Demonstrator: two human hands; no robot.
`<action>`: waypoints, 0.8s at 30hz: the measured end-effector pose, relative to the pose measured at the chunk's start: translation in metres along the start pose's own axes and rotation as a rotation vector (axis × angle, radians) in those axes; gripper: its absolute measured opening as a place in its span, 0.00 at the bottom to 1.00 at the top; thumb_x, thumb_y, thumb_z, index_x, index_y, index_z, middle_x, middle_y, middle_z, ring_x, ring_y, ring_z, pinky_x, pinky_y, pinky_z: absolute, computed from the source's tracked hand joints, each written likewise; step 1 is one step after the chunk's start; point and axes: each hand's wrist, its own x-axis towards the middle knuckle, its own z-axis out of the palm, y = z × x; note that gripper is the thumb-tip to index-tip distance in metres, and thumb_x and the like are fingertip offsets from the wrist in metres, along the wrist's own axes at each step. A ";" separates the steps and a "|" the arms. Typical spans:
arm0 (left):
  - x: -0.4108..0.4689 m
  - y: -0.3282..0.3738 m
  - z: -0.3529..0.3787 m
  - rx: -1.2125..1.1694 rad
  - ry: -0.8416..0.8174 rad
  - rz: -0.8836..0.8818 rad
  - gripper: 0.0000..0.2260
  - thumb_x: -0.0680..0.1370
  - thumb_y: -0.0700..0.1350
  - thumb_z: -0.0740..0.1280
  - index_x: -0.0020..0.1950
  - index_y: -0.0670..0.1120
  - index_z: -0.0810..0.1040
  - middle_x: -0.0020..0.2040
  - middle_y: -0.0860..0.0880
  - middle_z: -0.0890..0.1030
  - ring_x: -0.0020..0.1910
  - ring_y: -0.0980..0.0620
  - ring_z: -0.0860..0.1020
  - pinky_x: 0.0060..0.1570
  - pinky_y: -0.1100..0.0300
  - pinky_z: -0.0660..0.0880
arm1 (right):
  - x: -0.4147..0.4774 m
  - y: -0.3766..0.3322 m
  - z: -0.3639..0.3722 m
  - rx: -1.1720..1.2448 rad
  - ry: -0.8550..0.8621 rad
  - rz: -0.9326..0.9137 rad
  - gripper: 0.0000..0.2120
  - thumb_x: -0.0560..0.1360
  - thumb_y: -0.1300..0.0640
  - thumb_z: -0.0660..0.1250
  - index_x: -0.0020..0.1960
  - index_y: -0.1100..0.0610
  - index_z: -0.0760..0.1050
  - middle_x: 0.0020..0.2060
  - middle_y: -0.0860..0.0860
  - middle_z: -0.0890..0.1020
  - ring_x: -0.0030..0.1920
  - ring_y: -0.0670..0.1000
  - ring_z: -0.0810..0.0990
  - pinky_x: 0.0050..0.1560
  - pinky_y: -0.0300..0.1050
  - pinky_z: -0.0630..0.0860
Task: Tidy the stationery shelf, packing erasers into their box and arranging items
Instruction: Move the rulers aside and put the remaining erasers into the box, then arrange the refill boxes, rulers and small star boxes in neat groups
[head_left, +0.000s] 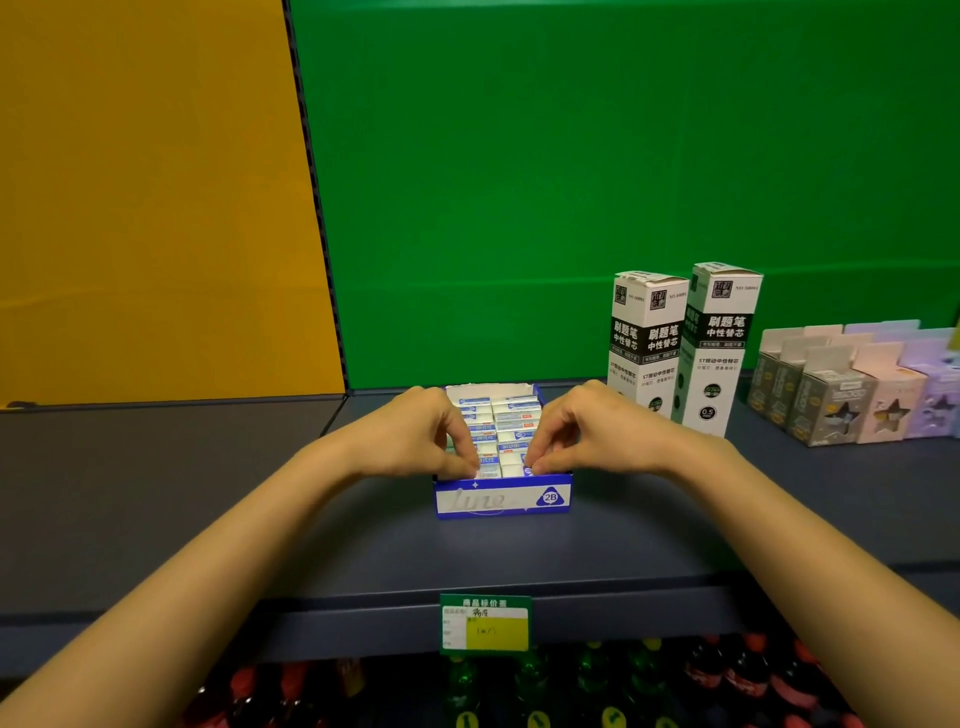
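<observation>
A blue and white eraser box (503, 499) marked 2B stands open on the dark shelf (208, 493). Two rows of white erasers with blue labels (511, 423) fill it. My left hand (426, 431) reaches in from the left, its fingertips pinching at the front-left eraser. On the opposite side my right hand (582, 434) comes in, fingertips pinched on the front-right eraser. Both hands cover the box's side walls.
Two tall white and black refill boxes (685, 348) stand upright to the right of the eraser box. Several small grey, pink and lilac cartons (852, 395) sit at the far right. A green and yellow price tag (485, 623) hangs on the shelf edge; bottles (571, 686) stand below.
</observation>
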 end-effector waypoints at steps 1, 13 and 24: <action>0.000 0.000 0.001 0.011 0.009 0.005 0.07 0.72 0.43 0.70 0.48 0.43 0.83 0.50 0.46 0.84 0.50 0.50 0.80 0.39 0.64 0.77 | 0.000 0.000 0.001 -0.001 0.013 0.005 0.08 0.69 0.57 0.73 0.47 0.57 0.83 0.44 0.51 0.85 0.38 0.43 0.80 0.36 0.26 0.72; 0.012 0.031 0.018 0.022 0.425 0.085 0.14 0.72 0.48 0.70 0.56 0.47 0.79 0.50 0.51 0.80 0.43 0.53 0.76 0.40 0.65 0.71 | -0.053 0.018 -0.017 0.021 0.381 0.021 0.06 0.72 0.56 0.69 0.47 0.55 0.83 0.41 0.47 0.83 0.41 0.46 0.80 0.43 0.33 0.74; 0.092 0.099 0.052 -0.436 0.341 -0.113 0.45 0.67 0.48 0.75 0.74 0.43 0.49 0.74 0.43 0.61 0.71 0.46 0.64 0.70 0.48 0.65 | -0.083 0.114 -0.064 0.337 0.655 0.334 0.33 0.69 0.58 0.72 0.69 0.58 0.60 0.66 0.54 0.70 0.60 0.50 0.73 0.57 0.41 0.74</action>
